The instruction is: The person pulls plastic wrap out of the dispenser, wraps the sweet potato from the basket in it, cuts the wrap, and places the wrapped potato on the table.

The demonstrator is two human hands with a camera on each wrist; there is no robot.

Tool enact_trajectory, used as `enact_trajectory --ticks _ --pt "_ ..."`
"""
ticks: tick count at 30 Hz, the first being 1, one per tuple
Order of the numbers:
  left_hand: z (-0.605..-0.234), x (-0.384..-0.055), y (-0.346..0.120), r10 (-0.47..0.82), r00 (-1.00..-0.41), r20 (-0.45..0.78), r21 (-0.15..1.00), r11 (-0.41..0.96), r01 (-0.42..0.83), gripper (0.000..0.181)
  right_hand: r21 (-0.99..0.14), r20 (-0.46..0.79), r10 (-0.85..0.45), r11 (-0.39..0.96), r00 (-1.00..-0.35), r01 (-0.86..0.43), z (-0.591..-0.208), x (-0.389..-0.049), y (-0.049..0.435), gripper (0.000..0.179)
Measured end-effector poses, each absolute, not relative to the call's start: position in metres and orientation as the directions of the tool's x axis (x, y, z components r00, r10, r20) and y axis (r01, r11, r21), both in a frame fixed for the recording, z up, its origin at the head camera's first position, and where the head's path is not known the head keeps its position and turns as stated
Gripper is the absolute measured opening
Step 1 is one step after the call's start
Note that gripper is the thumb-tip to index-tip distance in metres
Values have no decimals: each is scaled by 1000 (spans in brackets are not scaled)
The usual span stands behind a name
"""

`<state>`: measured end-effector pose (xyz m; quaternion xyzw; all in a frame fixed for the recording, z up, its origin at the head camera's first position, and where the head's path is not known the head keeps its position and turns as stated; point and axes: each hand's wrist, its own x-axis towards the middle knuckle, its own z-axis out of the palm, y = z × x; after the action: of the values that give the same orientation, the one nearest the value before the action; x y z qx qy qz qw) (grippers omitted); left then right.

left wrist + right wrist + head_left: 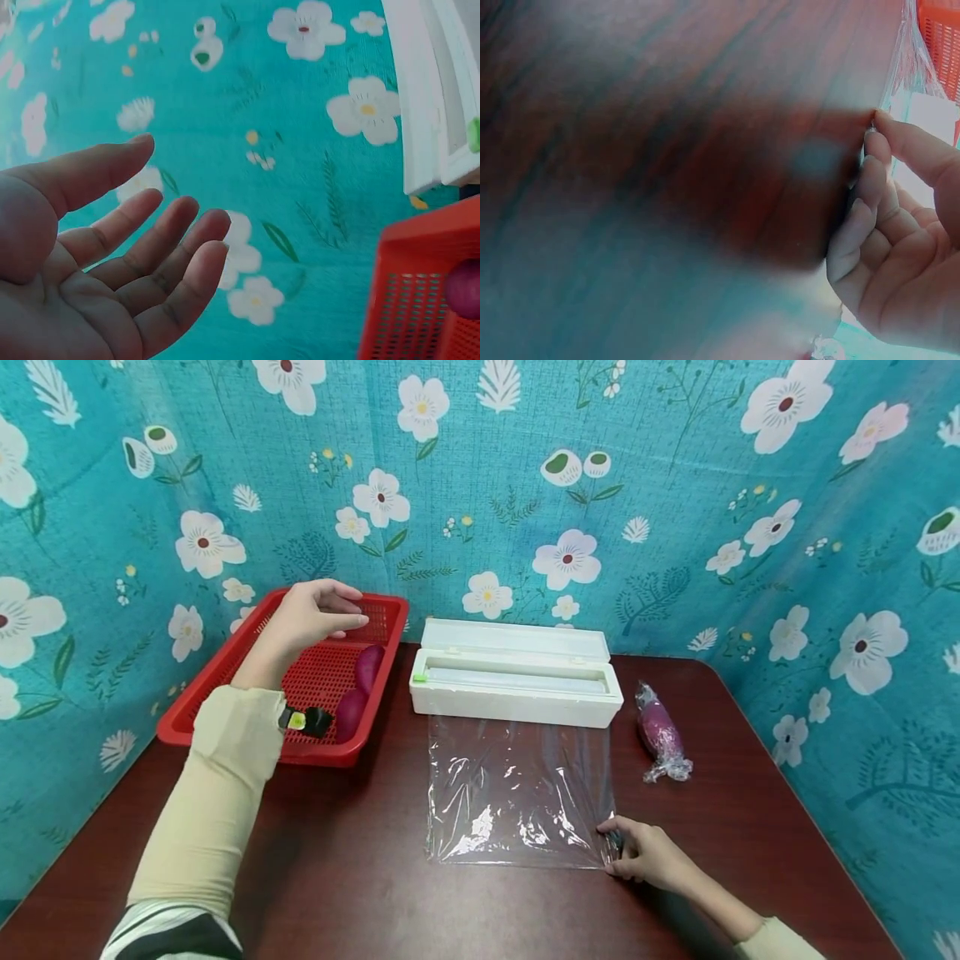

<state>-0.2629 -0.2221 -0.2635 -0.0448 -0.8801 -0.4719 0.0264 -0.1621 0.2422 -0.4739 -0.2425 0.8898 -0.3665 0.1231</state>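
My left hand hovers over the red plastic basket, its fingers loosely bent and holding nothing. In the left wrist view the palm and fingers spread apart with nothing between them. Two smooth purple oblong vegetables lie along the basket's right side. On the table's right, my right hand pinches the near right corner of a sheet of cling film between thumb and finger. The film stretches back to a white dispenser box, whose lid stands up and whose roll shows inside.
Another purple vegetable wrapped in film lies right of the dispenser, its film ends twisted. A green slider sits at the dispenser's left end. Behind the dark red-brown table hangs a blue flowered cloth.
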Motion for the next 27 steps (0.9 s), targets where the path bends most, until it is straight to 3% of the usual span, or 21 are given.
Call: enact_trajectory --ticks 11,27 --pt "-303 -308 -251 -36 -996 -82 928 362 -90 52 -725 -33 -510 604 -859 -331 -477 -161 243 41" --pt "-362 -342 -270 -202 -943 -264 927 217 -306 56 -735 -47 -525 594 -850 -326 -477 -163 245 42"
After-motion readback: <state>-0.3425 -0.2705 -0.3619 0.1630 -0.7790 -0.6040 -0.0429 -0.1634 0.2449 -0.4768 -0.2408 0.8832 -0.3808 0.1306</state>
